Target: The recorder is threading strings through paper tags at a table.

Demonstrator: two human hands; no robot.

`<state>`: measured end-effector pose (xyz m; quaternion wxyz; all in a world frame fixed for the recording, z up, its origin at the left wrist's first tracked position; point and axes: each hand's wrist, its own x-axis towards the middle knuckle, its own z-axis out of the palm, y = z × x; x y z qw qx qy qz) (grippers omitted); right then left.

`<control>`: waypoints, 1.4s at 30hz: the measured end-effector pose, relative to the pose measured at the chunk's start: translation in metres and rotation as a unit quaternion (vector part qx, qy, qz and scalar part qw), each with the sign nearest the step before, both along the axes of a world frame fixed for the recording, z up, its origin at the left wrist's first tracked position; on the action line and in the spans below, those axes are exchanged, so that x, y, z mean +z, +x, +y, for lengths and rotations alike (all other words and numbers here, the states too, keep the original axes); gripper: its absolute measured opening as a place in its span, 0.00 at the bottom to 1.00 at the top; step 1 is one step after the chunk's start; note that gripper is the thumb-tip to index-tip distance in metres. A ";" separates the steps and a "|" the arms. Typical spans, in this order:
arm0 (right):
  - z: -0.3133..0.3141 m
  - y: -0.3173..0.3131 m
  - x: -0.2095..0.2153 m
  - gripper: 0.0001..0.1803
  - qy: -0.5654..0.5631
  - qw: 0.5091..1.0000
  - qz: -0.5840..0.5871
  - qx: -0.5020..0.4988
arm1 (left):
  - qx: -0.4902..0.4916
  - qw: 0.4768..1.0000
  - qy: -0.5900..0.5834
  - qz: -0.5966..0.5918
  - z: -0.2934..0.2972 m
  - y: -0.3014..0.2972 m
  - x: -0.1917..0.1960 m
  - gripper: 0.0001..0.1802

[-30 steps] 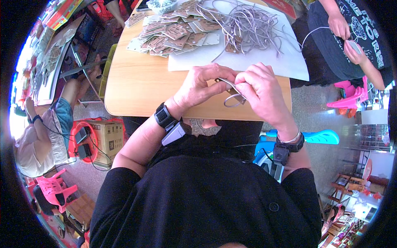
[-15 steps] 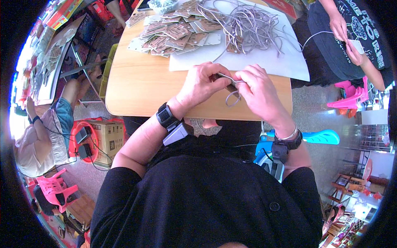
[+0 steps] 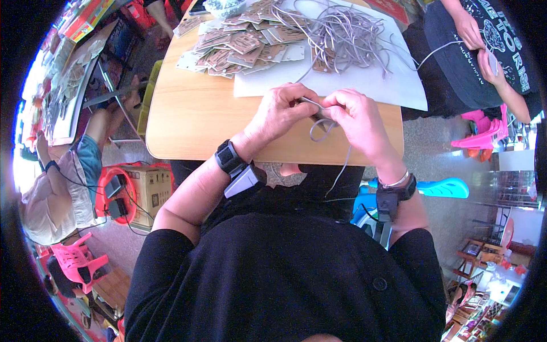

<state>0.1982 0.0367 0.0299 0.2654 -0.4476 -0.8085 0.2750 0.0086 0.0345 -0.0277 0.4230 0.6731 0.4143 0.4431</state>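
Over the near part of the table, my left hand [image 3: 283, 107] is closed around a small flat brown-grey board [image 3: 320, 116], mostly hidden by the fingers. My right hand [image 3: 360, 121] pinches a thin grey cord [image 3: 323, 138] against the board, its fingertips close to those of the left. Below the fingers the cord curls into a small loop. Another stretch of grey cord hangs beside my right wrist, past the table edge. Beyond my hands lies a heap of similar flat boards [image 3: 245, 43], with a tangle of grey cords [image 3: 353, 43] to its right.
A white sheet [image 3: 393, 94] lies under the cords on the wooden table [image 3: 188, 117]. A clear bag [image 3: 225, 8] of small parts sits at the far edge. At right, a co-worker's hands [image 3: 481, 54] hold a pale piece with a cord. A carton [image 3: 149, 191] stands lower left.
My right hand has shifted slightly and its fingers have closed in on the cord. The loop looks wider, and the hanging cord now shows left of my wrist. The co-worker's pale piece has turned.
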 end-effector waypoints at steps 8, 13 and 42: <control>0.021 0.012 0.004 0.08 -0.325 0.937 0.120 0.050 | -0.049 0.984 -0.140 -0.101 -0.001 -0.001 0.005 0.08; 0.024 0.012 0.000 0.08 -0.367 0.909 0.192 0.055 | -0.041 0.971 -0.200 -0.123 -0.001 -0.001 0.008 0.09; 0.013 -0.002 -0.021 0.11 -0.214 0.960 0.180 0.007 | 0.030 0.986 -0.157 -0.047 0.000 0.000 0.009 0.12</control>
